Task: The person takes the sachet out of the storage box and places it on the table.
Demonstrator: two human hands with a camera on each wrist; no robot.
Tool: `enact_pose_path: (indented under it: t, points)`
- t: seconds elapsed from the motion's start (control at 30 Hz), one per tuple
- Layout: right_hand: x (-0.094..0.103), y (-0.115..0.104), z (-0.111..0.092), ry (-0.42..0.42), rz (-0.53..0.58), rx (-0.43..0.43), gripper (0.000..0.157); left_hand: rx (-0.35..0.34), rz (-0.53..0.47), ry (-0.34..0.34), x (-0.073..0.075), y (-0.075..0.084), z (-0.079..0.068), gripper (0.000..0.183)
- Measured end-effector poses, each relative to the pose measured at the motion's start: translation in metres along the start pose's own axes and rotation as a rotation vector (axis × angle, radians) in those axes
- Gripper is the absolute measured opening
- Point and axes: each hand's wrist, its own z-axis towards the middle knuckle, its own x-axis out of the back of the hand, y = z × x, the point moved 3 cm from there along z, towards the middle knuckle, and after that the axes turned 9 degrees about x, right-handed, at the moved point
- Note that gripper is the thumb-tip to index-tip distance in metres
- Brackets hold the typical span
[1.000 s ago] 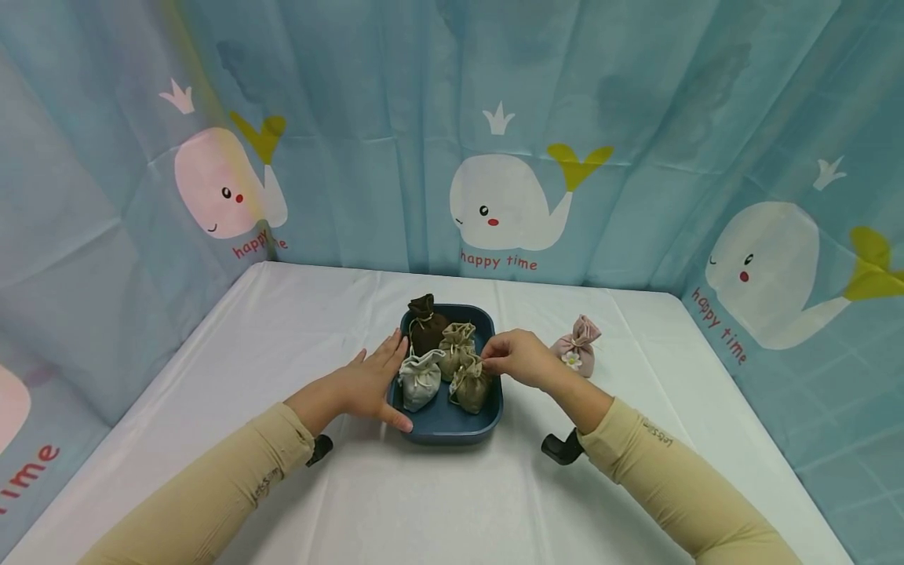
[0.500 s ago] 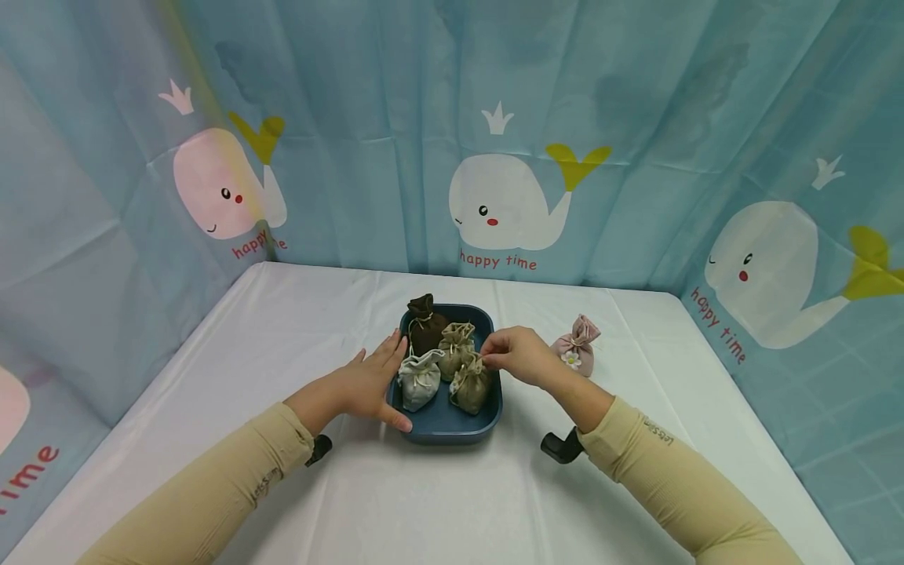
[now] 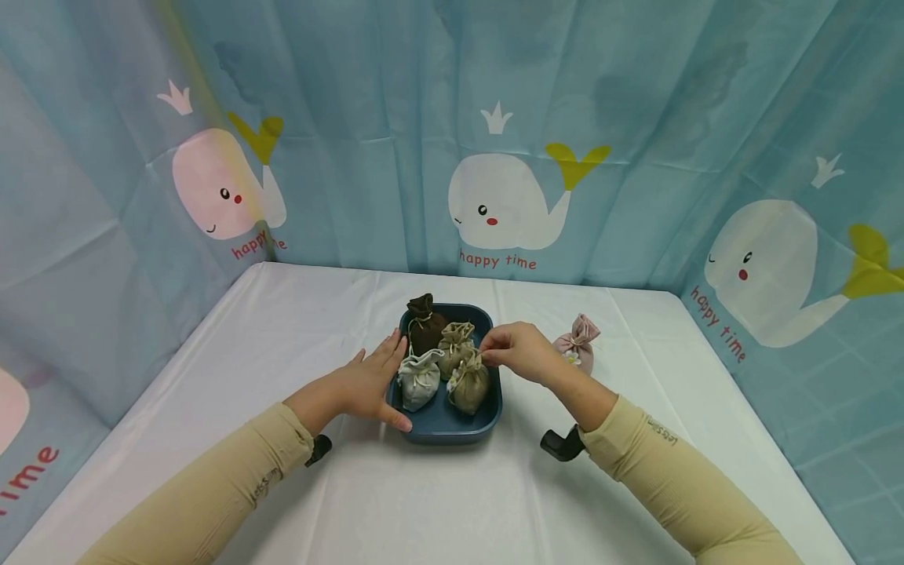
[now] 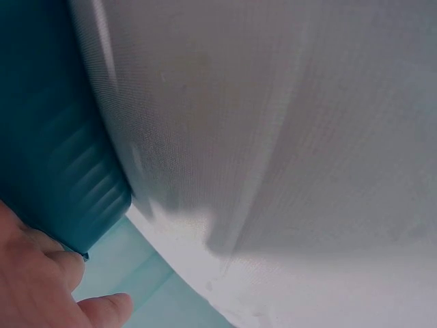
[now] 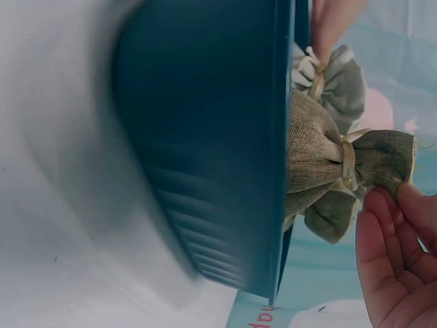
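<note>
In the head view, a dark blue plastic basin (image 3: 452, 435) holds several small drawstring pouches. My right hand (image 3: 521, 353) pinches the gathered top of the olive-brown pouch (image 3: 469, 388) at the basin's front right; the right wrist view shows thumb and fingertips on the cloth above its tied cord. My left hand (image 3: 367, 383) rests along the basin's left rim, fingers spread and straight. Beside it inside stands a pale grey pouch (image 3: 420, 384). Behind are a dark brown pouch (image 3: 427, 333) and a second olive-brown pouch (image 3: 455, 345).
A pink pouch (image 3: 581, 343) with a white flower lies on the table right of the basin, partly hidden by my right arm. White cloth (image 3: 424, 502) covers the table. A blue curtain (image 3: 395, 157) with whale prints hangs behind and at both sides.
My right hand has risen slightly, and the olive-brown pouch it pinches has shifted a little to the left and turned. The left hand has stayed on the rim.
</note>
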Motion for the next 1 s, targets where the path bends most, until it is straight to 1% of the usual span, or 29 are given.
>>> enact_pose_path:
  t: [0.3,0.67,1.0]
  points:
    - [0.009,-0.003,-0.001,0.029,0.031,0.003,0.008,-0.011,-0.003,0.003,0.001,0.000,-0.001,0.134]
    - [0.026,-0.017,-0.004,0.063,0.036,-0.001,0.009,-0.004,0.005,-0.002,-0.002,-0.003,0.002,0.135]
    - [0.034,-0.018,-0.006,0.101,0.075,-0.001,0.008,-0.003,-0.002,-0.002,-0.001,-0.002,0.002,0.136]
